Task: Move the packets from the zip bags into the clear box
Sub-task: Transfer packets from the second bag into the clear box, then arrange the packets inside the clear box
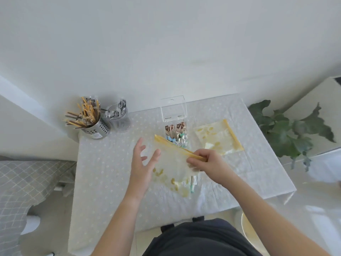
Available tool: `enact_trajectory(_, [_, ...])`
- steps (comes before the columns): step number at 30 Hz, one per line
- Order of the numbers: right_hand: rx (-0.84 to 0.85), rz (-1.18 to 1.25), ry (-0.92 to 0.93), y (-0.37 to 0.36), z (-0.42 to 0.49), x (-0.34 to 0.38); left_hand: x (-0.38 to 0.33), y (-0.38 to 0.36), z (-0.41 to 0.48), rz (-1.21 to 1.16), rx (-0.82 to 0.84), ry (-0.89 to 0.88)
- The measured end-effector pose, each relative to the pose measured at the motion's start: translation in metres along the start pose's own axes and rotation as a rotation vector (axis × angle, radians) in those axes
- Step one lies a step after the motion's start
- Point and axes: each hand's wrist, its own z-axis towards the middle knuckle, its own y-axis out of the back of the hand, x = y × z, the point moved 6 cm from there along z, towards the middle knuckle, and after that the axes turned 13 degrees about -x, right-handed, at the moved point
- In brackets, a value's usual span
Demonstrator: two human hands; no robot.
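A clear zip bag (171,163) with a yellow zip strip and yellow prints hangs tilted above the table's middle. My right hand (206,164) pinches it at the zip end. My left hand (143,159) is spread, fingers straight, against the bag's left side. A few thin packets (192,183) show at the bag's lower end. The clear box (176,134) stands behind the bag with its lid up, holding several stick packets. A second zip bag (218,138) lies flat to the box's right.
A perforated metal holder (96,129) of long stick packets and a clear cup (119,118) of grey sachets stand at the table's back left. A leafy plant (287,132) is off the right edge. The wall runs close behind the table (110,172).
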Motion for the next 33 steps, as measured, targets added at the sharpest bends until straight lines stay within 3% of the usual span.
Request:
enact_trajectory(3, [-0.054, 0.273, -0.097, 0.005, -0.004, -0.016, 0.042, 0.000, -0.003, -0.073, 0.026, 0.305])
enact_trajectory(6, [-0.093, 0.469, -0.190, 0.000, -0.009, -0.035, 0.084, -0.012, -0.020, -0.286, 0.161, 0.689])
enact_trajectory(8, [-0.105, 0.520, -0.230, -0.004, -0.009, -0.047, 0.100, -0.014, -0.026, -0.382, 0.145, 0.749])
enact_trajectory(11, [-0.124, 0.493, -0.274, -0.008, -0.004, -0.064, 0.118, -0.006, -0.022, -0.395, 0.021, 0.707])
enact_trajectory(15, [-0.197, 0.262, -0.251, -0.012, 0.012, -0.083, 0.132, 0.009, -0.010, -0.310, -0.131, 0.605])
enact_trajectory(22, [0.000, 0.094, -0.262, -0.051, 0.033, -0.098, 0.171, 0.013, 0.007, -0.314, -0.327, 0.648])
enact_trajectory(25, [0.020, -0.072, -0.208, -0.053, 0.046, -0.106, 0.183, 0.024, 0.016, -0.069, -0.470, 0.565])
enact_trajectory(29, [-0.121, -0.274, -0.165, -0.028, 0.062, -0.128, 0.175, 0.027, 0.017, 0.476, -0.571, 0.481])
enact_trajectory(31, [-0.169, -0.362, -0.178, -0.013, 0.068, -0.140, 0.162, 0.013, 0.013, 0.600, -0.553, 0.344])
enact_trajectory(33, [-0.183, -0.438, -0.206, -0.004, 0.073, -0.150, 0.154, -0.016, 0.011, 0.587, -0.419, 0.116])
